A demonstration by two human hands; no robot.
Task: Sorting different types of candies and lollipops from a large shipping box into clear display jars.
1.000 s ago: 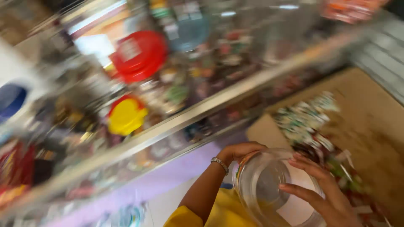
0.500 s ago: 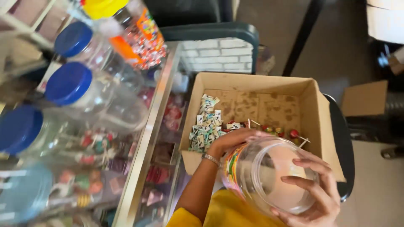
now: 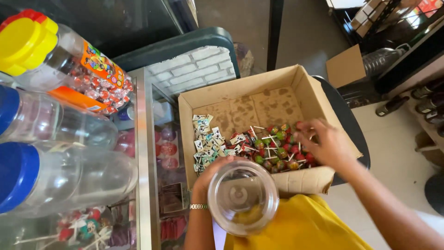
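Item: clear plastic jar (image 3: 243,198), open mouth toward us, gripped from the left side by our left hand (image 3: 213,173), fingers wrapped around its wall, just in front of the cardboard box (image 3: 240,90). Our right hand (image 3: 326,143) is inside the box over the heap of lollipops (image 3: 280,149), fingers loosely spread; whether they pinch one, we cannot tell. Small sachets (image 3: 207,141) lie beside the lollipops. Blue-lidded jars (image 3: 55,178) on the counter at left.

Bright daylight falls evenly over the cardboard box (image 3: 259,99) and the floor at right, glare streaks the clear jars (image 3: 69,125) at left, the right hand (image 3: 326,143) blurs slightly, and the upper-left corner stays dim.
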